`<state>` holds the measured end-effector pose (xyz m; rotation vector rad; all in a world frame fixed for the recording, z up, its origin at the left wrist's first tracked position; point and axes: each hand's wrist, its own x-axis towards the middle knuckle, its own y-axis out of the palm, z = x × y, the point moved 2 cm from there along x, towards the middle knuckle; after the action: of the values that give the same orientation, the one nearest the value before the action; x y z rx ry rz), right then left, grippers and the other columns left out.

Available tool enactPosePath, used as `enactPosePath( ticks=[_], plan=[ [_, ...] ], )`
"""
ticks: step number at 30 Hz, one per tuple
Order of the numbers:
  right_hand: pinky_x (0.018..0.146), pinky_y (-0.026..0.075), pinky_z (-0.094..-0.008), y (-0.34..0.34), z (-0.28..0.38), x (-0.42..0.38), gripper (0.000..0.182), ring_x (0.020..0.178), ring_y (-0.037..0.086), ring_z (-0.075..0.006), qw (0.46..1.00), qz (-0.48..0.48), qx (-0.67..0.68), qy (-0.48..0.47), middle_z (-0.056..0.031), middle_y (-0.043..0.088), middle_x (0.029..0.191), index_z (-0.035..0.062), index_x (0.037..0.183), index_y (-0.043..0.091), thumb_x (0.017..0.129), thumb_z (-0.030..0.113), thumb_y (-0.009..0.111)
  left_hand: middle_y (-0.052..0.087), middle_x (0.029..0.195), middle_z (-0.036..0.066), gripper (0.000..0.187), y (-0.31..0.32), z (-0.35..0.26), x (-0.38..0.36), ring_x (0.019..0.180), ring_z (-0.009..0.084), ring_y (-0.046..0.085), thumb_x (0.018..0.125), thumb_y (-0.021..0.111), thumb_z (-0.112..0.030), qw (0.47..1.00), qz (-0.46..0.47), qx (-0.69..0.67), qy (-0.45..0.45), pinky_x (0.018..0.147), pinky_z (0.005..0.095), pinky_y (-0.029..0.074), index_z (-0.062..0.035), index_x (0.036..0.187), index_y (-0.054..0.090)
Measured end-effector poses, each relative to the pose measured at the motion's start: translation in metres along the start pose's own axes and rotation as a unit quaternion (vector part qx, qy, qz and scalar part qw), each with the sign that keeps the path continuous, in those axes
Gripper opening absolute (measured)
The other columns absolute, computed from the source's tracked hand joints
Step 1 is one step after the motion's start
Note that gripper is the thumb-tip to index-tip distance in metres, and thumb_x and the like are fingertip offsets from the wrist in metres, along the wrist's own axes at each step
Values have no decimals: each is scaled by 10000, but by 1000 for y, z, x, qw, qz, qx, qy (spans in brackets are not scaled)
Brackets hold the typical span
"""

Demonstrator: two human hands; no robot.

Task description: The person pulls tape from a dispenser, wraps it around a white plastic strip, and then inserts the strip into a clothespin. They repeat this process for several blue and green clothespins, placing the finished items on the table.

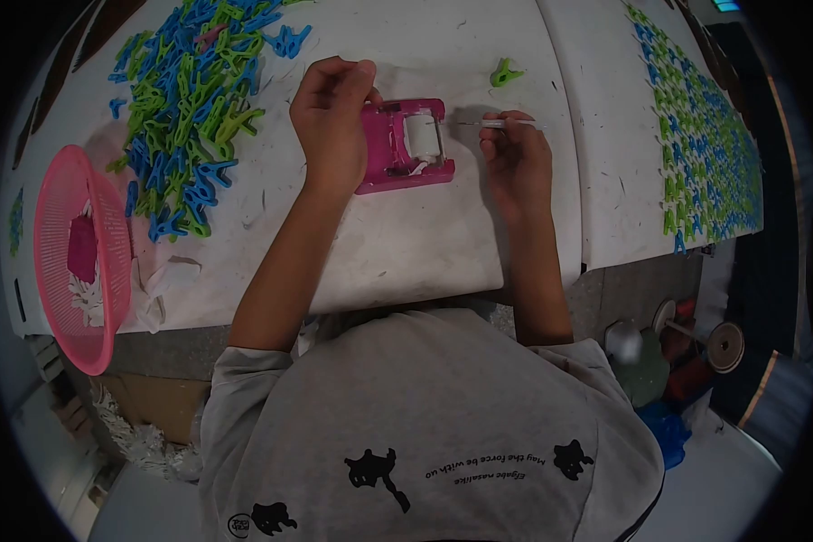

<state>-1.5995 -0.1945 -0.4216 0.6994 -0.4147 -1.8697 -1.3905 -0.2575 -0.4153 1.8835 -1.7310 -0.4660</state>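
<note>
My left hand is raised at the left edge of a pink plastic holder, overlapping it. Its fingertips are pinched together, and whatever they hold is too small to make out. In the holder sits a white roller. To its right, my right hand pinches a thin, pale pen-like stick, its fine dark tip pointing left at the holder. One green plastic clip lies on the white table just beyond my right hand.
A large heap of green and blue clips covers the table at left. By the front left edge stands a pink basket with white scraps and a dark pink piece inside. Rows of clips fill the right-hand table. Spools are on the floor.
</note>
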Motion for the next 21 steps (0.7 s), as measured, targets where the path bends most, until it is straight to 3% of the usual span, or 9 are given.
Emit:
enactPosePath(
  ticks=[2,4,7,11,13,17,21],
  plan=[
    [668,567,-292,2,2,-4,102,754,677,-200,999,26,-29,-32,-143,673,917,-16,986,588,924,52,543,632,876,65,97,1,0,0,748,163,599,910,653,-50,1000,-2,-8,2,703,310,504,-31,972,580],
    [659,562,-307,7,7,-11,89,733,670,-210,981,-4,-147,-129,-159,668,928,-31,973,577,924,34,541,634,880,66,94,0,0,0,744,159,600,907,652,-42,1000,-2,-5,0,698,308,506,-29,966,580],
    [636,555,-315,15,9,-22,73,701,661,-204,967,19,-164,-194,-166,665,913,-39,968,569,923,11,539,634,880,65,97,0,-1,0,736,159,599,900,656,-36,1000,2,7,-2,692,306,506,-26,963,583],
    [625,556,-319,20,8,-29,61,681,659,-196,959,30,-197,-202,-159,665,901,-32,975,565,924,-5,544,632,876,64,103,1,-1,0,732,154,597,894,661,-34,1000,2,-5,-1,689,306,506,-23,964,586],
    [625,561,-315,22,14,-33,61,688,666,-192,926,9,-266,-269,-154,667,893,-30,980,562,923,-10,557,632,873,65,113,2,-1,0,728,146,592,889,670,-37,1000,2,-8,0,685,300,503,-19,966,589],
    [629,562,-302,33,14,-39,55,691,669,-182,942,31,-223,-248,-149,667,890,-30,974,562,924,-9,565,632,867,60,115,2,1,-1,723,138,586,887,679,-43,1000,1,21,0,684,290,498,-21,960,594],
    [624,562,-290,32,14,-40,57,695,670,-170,919,38,-281,-274,-146,670,896,-30,974,565,921,-9,573,641,865,52,114,5,1,-2,723,125,586,885,688,-47,997,8,68,23,680,266,492,-28,953,599]
  ],
)
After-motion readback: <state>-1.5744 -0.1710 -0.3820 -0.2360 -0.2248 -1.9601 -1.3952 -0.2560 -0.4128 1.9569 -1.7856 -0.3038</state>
